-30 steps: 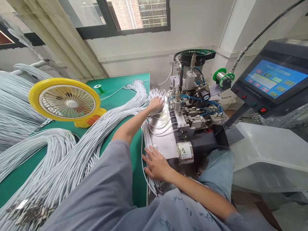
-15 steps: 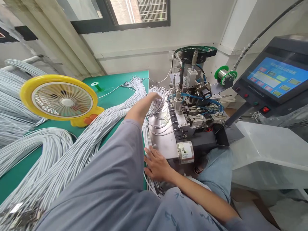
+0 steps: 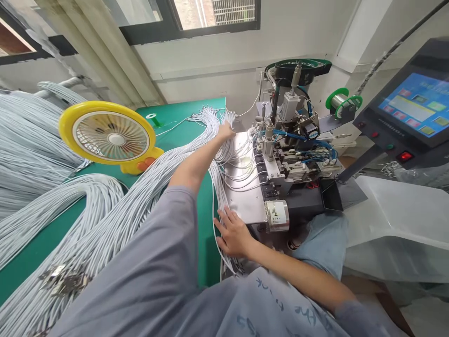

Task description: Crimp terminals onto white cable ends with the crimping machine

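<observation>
My left hand (image 3: pixel 225 131) reaches far forward onto the ends of a thick bundle of grey-white cables (image 3: pixel 168 168) that runs across the green table (image 3: pixel 182 135). Its fingers curl into the cable ends beside the metal plate (image 3: pixel 245 196) of a small machine (image 3: pixel 291 150). My right hand (image 3: pixel 234 233) lies near the plate's front corner with fingers spread flat on cables that hang over the table edge.
A yellow desk fan (image 3: pixel 110 138) stands on the table at left. More cable bundles (image 3: pixel 31 140) pile up far left. A touchscreen panel (image 3: pixel 414 107) sits at right, a green wire spool (image 3: pixel 342 102) and a bowl feeder (image 3: pixel 298 68) behind the machine.
My left hand has moved further away along the cable ends, from beside the plate to the far tips. My right hand has hardly moved. The view has shifted slightly.
</observation>
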Demonstrator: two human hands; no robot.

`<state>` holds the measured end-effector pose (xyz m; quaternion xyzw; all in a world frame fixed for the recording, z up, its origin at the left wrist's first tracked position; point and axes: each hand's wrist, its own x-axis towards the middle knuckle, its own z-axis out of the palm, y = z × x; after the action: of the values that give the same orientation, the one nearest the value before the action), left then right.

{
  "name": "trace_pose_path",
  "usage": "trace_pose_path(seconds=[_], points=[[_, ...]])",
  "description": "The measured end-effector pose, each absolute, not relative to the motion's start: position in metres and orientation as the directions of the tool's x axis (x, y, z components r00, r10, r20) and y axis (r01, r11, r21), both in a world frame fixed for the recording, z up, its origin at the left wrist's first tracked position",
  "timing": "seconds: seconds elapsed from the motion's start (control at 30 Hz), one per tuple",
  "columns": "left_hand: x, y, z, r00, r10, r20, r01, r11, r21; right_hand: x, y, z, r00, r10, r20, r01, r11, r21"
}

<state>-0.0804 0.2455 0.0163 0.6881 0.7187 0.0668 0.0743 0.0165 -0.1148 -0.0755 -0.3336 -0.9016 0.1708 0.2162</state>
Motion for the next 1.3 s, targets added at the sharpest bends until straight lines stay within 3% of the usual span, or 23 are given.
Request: trace_pose_path(seconds=[0.13, 0.23, 0.43, 0.73, 1.07, 1.17, 1.3], points=[[-0.071, 0.238, 0.011, -0.127, 0.985, 0.118, 0.985, 0.112, 0.130, 0.017, -0.115, -0.076, -0.676, 0.679, 0.286, 0.528, 0.717, -0.455], [-0.059, 0.236, 0.003, -0.044, 0.987, 0.155, 0.995, 0.030, 0.090, 0.018, -0.114, -0.075, -0.683, 0.664, 0.305, 0.516, 0.734, -0.441], [-0.055, 0.237, 0.001, 0.194, 0.981, 0.023, 0.972, -0.195, 0.131, 0.019, -0.114, -0.079, -0.673, 0.670, 0.314, 0.519, 0.730, -0.445], [-0.058, 0.233, 0.002, 0.330, 0.925, -0.188, 0.901, -0.249, 0.357, 0.020, -0.117, -0.073, -0.667, 0.696, 0.267, 0.544, 0.699, -0.464], [-0.039, 0.245, 0.000, 0.179, 0.946, -0.271, 0.726, 0.059, 0.685, 0.017, -0.119, -0.074, -0.631, 0.731, 0.261, 0.555, 0.660, -0.507], [-0.037, 0.243, 0.011, 0.130, 0.966, -0.224, 0.564, 0.114, 0.818, 0.016, -0.117, -0.074, -0.616, 0.737, 0.277, 0.551, 0.655, -0.517], [-0.033, 0.230, 0.031, 0.032, 0.998, -0.058, 0.301, 0.046, 0.953, 0.017, -0.113, -0.073, -0.633, 0.722, 0.280, 0.542, 0.672, -0.505]])
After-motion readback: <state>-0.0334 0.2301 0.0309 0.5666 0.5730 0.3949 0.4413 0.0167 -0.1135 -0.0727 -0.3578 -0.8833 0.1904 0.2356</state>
